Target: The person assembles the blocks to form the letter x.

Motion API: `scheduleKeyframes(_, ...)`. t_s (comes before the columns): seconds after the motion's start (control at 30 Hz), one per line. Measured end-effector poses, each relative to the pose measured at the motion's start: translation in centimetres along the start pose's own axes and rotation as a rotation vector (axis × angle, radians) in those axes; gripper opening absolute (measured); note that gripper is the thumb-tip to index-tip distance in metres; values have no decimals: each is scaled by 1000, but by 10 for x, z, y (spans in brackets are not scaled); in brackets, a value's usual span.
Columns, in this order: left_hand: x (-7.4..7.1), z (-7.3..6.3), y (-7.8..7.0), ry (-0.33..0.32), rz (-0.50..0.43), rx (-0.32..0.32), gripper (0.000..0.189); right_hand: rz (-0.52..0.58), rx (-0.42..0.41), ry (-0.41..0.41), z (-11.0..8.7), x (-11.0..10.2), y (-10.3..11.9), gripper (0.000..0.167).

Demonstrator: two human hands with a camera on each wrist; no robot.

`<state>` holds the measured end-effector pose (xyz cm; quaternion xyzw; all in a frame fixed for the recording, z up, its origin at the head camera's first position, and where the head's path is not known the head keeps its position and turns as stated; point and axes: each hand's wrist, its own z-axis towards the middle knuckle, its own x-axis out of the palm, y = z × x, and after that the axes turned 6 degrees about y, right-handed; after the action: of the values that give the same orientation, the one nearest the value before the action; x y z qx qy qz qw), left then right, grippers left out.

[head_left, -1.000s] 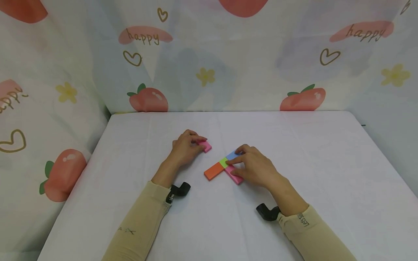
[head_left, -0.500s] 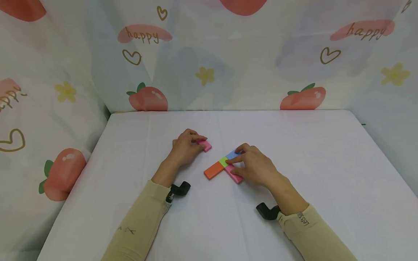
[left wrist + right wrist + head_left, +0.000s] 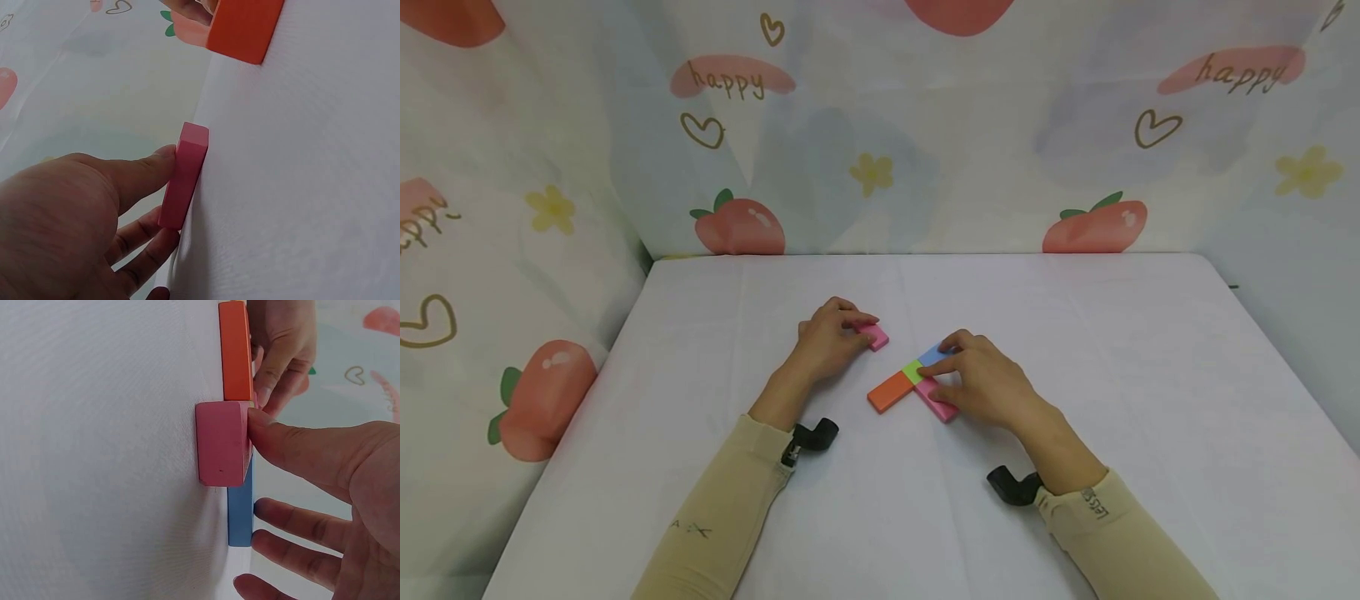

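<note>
In the head view, my left hand [image 3: 831, 340] pinches a small pink block [image 3: 876, 336] at the table's middle, between thumb and fingers. The left wrist view shows that same pink block [image 3: 185, 175] on the white cloth. To its right and nearer me, several blocks lie together: an orange block [image 3: 891, 392], a small green block [image 3: 913, 372] and a blue block [image 3: 933, 357] in one line, with a second pink block [image 3: 936, 402] branching off toward me. My right hand [image 3: 992, 379] rests over them, its thumb on the second pink block and fingers at the blue one, which it partly covers.
A white cloth covers the table [image 3: 880, 517]. Behind and to the left hangs a patterned curtain [image 3: 955, 167] along the table's edge. Black wrist cameras [image 3: 817, 435] stick out from both sleeves, close above the cloth.
My left hand and its pink block have shifted very slightly to the right. The right hand and the joined blocks stay practically where they were.
</note>
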<state>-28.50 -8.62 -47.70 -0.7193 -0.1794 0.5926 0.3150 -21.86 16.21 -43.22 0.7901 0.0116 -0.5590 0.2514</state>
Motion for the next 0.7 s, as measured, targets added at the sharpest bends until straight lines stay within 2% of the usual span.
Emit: scheduleKeyframes(0.7,2,-1,-1,-1,0,26,28,-2,8,8,0,0,-1,35)
